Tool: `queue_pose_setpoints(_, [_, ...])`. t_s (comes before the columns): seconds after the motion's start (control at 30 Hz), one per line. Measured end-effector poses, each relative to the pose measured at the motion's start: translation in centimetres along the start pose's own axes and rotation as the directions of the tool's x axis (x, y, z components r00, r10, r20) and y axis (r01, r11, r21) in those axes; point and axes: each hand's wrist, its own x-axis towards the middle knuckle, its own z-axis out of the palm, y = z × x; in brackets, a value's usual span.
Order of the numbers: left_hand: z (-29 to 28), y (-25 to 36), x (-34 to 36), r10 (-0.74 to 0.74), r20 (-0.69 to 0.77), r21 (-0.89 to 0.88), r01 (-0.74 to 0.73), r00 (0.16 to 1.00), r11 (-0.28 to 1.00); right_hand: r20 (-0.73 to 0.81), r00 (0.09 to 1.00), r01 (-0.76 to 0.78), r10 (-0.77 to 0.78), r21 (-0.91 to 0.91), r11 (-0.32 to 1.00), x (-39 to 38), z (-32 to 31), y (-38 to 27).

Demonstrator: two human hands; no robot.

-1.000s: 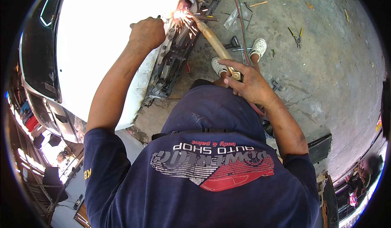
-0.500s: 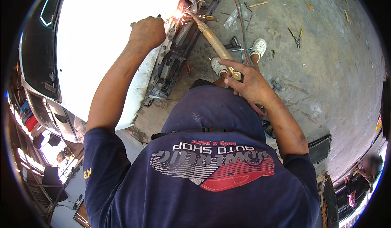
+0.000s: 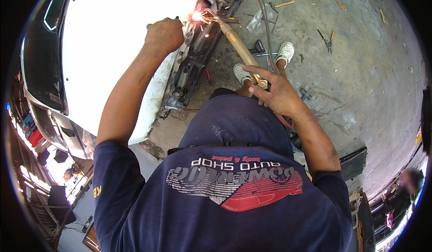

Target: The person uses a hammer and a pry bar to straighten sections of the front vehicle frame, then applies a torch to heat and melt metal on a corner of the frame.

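My right hand [image 3: 278, 91] holds the rear end of a long brass-coloured gas torch [image 3: 240, 47], near its valve fitting. The torch's bent tip points at the front edge of a white car hood [image 3: 112, 58]. A bright glow with flying sparks [image 3: 197, 16] sits at that tip, and its glare hides the metal there. My left hand [image 3: 165, 36] is closed in a fist over the hood's edge, just left of the sparks. A small dark end shows by its fingers, but what it grips is hidden.
The car's exposed front frame [image 3: 192, 67] runs along the hood. Red and green hoses [image 3: 268, 36] cross the concrete floor. Yellow-handled pliers [image 3: 327, 41], a dark power tool [image 3: 258, 46] and a clear plastic bag [image 3: 255, 23] lie there. My white clogs [image 3: 285, 51] stand beside the hoses.
The torch tip has shifted slightly, and its bend shows more plainly. Sparks now scatter lower and to the right. My left hand has moved a touch to the right.
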Motion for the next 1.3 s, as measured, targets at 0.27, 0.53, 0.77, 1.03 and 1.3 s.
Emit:
queue_pose_setpoints(0.27, [0.21, 0.15, 0.16, 0.007, 0.014, 0.029, -0.007, 1.000, 1.000, 0.013, 1.000, 0.017, -0.016, -0.021, 1.000, 0.19, -0.04, -0.05])
queue_pose_setpoints(0.53, [0.33, 0.15, 0.29, -0.002, 0.017, 0.026, 0.001, 1.000, 1.000, 0.018, 1.000, 0.011, -0.011, -0.019, 1.000, 0.52, 0.06, 0.18])
queue_pose_setpoints(0.77, [0.60, 0.16, 0.28, -0.002, 0.009, -0.006, 0.002, 1.000, 1.000, 0.026, 1.000, 0.008, -0.007, -0.041, 0.999, 0.50, 0.05, 0.10])
queue_pose_setpoints(1.03, [0.57, 0.10, 0.33, 0.014, 0.020, -0.033, -0.013, 1.000, 0.999, 0.023, 1.000, 0.002, -0.002, -0.027, 1.000, 0.50, 0.20, 0.05])
queue_pose_setpoints(1.3, [0.72, 0.15, 0.36, 0.033, -0.018, -0.062, -0.034, 0.999, 0.998, 0.016, 1.000, -0.014, 0.014, -0.022, 1.000, 0.45, 0.18, -0.02])
